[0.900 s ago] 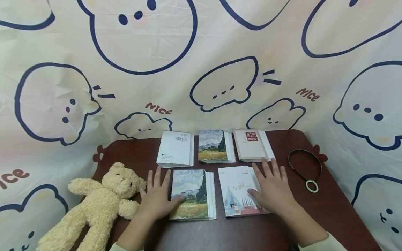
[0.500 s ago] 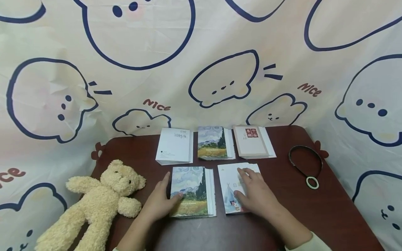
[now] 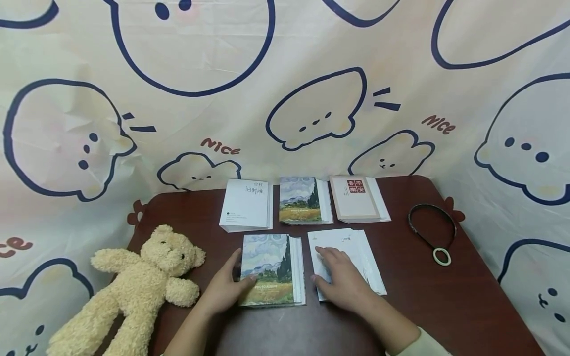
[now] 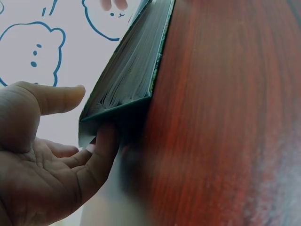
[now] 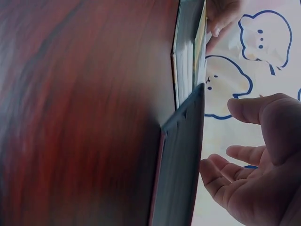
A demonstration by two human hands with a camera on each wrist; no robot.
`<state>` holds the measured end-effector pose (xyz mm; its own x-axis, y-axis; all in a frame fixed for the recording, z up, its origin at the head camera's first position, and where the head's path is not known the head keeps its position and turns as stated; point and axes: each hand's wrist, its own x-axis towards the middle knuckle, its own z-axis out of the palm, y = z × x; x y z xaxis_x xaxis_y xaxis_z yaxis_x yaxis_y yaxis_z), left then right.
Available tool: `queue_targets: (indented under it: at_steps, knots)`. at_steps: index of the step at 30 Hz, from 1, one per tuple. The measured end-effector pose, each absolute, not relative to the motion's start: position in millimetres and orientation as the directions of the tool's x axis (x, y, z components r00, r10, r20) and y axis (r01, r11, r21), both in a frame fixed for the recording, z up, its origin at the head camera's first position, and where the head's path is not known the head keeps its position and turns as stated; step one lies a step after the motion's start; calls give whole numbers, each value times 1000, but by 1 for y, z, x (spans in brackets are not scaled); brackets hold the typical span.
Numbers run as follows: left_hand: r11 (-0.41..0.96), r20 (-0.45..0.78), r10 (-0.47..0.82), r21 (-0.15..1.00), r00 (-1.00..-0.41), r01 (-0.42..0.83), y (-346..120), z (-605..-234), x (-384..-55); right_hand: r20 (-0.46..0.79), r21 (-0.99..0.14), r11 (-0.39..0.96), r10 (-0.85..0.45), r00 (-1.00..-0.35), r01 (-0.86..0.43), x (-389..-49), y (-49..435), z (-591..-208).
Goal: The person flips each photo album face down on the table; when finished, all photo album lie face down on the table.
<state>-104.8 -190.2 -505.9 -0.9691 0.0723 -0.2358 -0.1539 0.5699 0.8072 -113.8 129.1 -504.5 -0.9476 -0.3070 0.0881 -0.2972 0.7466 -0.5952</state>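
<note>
In the head view a photo album with a painted landscape cover (image 3: 267, 267) lies front left. My left hand (image 3: 222, 291) is at its left side, thumb over the cover's edge. The left wrist view shows the fingers (image 4: 106, 146) of that hand against the album's spine, with the thumb held apart from the cover. Beside it lies a white album (image 3: 356, 242), its lower picture partly hidden by my right hand (image 3: 343, 282). Loosely bent fingers of the right hand reach over that cover; in the right wrist view they are just off its edge.
Along the back lie a white album (image 3: 247, 202), a second landscape album (image 3: 300, 198) and a beige album with red squares (image 3: 356, 200). A plush bear (image 3: 142, 282) lies left. A dark cord with a pale ring (image 3: 442, 256) lies right on the brown table (image 3: 445, 306).
My right hand has moved left across the white album, uncovering its right side. The left hand's spread fingers have drawn in along the landscape album's left edge. The albums have stayed in place.
</note>
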Motion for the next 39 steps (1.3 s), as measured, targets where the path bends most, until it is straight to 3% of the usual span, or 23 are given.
queue_targets:
  at_steps: [17,39]
  knots:
    - [516,-258,51,834,-965,-196,-192,-510,-104,128,-656,647,-412,-902,-389,-112,100,-511]
    - [423,-283,37,873,-958,-242,-193,-512,-104,24,-631,666,-496,-868,-397,-113,77,-514]
